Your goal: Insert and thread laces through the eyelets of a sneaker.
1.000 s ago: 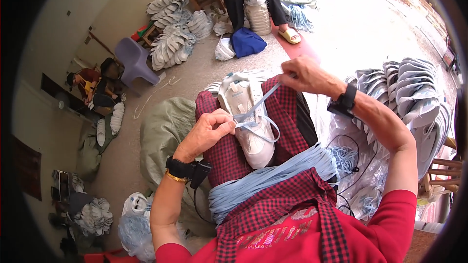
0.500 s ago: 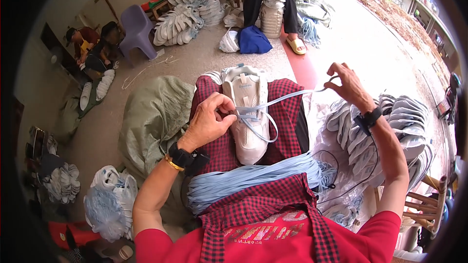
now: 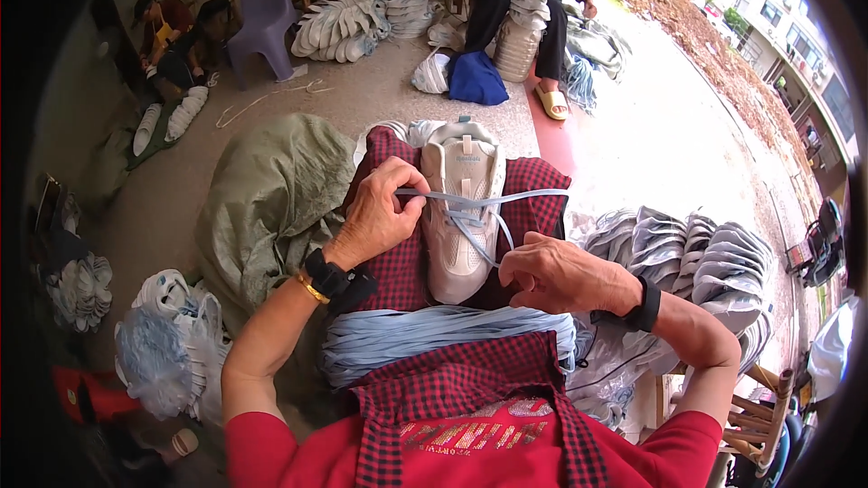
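Note:
A white and cream sneaker [image 3: 464,235] lies on my checked apron between my knees, toe toward me. A light blue shoelace [image 3: 533,192] runs through its eyelets and crosses over the tongue. My left hand [image 3: 380,212] is at the sneaker's left side, with thumb and forefinger pinching the shoelace. At the lower right of the sneaker, my right hand [image 3: 570,276] has curled fingers against the lower loop of the same lace; its fingertips are partly hidden. One lace strand stretches rightward over the apron. A thick bundle of light blue laces [image 3: 443,339] lies across my lap.
Stacked pale shoe parts [image 3: 714,258] sit at my right by a wooden stool [image 3: 755,425]. A green sack [image 3: 271,208] and a bagged bundle [image 3: 172,343] are at my left. Across from me a person [image 3: 520,0] sits with a lace; a purple chair [image 3: 264,27] stands farther left.
My right hand has let go of the raised lace strand and come down and left to the lower loop. My left hand has risen slightly, still pinching lace. The view has shifted a little.

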Motion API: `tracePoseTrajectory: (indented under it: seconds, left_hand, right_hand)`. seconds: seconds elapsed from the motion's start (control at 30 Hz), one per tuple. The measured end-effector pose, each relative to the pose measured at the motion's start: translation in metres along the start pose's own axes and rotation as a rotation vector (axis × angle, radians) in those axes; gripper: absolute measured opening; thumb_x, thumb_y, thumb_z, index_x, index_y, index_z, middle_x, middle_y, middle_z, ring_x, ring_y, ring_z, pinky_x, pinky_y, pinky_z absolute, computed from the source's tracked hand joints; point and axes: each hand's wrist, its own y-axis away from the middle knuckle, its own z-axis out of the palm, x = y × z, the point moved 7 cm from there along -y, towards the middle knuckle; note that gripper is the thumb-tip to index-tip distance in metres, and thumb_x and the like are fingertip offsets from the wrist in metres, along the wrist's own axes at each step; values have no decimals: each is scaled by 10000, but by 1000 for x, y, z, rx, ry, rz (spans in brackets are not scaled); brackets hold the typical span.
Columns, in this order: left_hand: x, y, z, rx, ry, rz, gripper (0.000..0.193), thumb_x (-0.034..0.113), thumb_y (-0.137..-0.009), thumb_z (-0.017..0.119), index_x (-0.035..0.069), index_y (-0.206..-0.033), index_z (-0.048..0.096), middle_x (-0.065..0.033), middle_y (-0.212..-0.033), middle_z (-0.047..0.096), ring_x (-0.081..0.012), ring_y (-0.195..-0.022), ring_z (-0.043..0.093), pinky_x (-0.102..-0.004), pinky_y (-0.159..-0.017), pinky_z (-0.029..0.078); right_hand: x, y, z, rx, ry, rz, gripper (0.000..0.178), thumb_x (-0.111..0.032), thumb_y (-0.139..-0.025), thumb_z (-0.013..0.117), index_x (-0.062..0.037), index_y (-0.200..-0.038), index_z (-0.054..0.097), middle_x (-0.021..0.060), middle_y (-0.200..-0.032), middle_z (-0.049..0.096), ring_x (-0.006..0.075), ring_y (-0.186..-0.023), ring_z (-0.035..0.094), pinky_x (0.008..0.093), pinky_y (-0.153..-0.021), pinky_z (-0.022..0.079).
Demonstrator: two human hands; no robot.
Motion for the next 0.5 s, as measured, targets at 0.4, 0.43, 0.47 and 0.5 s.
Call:
tracePoseTrajectory:
  seconds: [0.4,0.43,0.47,0.5]
  left_hand:
    - [-6,3,-5,58,42,79,113,-32,-799,657,19,-896,631,-57,-947,609,-135,-592,529,-270,-506,422]
    - [-5,3,-5,51,29,72,115,-32,-800,660,20,-898,632,-60,-946,610,-139,-594,536,-271,-511,432]
    - [-4,6,-5,57,31,70,115,-32,-800,660,20,-898,632,-60,-946,610,-139,-594,536,-271,-511,432]
    - [-4,6,-4,55,4,61,115,-28,-801,664,20,-900,632,-63,-948,612,-144,-603,551,-271,-516,445]
  right_hand:
    - [-19,6,-40,300,-29,-8,286,-182,-711,860,-39,-874,673,87,-952,540,252,-915,556,377,-803,472]
    - [-13,11,-52,358,64,-17,263,-195,-756,843,-29,-863,669,70,-968,537,214,-889,544,346,-777,462]
    - [-4,10,-57,344,-75,50,237,-207,-806,806,-23,-836,660,55,-951,532,189,-862,529,322,-740,447]
    - [5,9,-61,332,-208,119,240,-219,-857,770,-17,-809,650,40,-934,526,163,-836,514,299,-703,433]
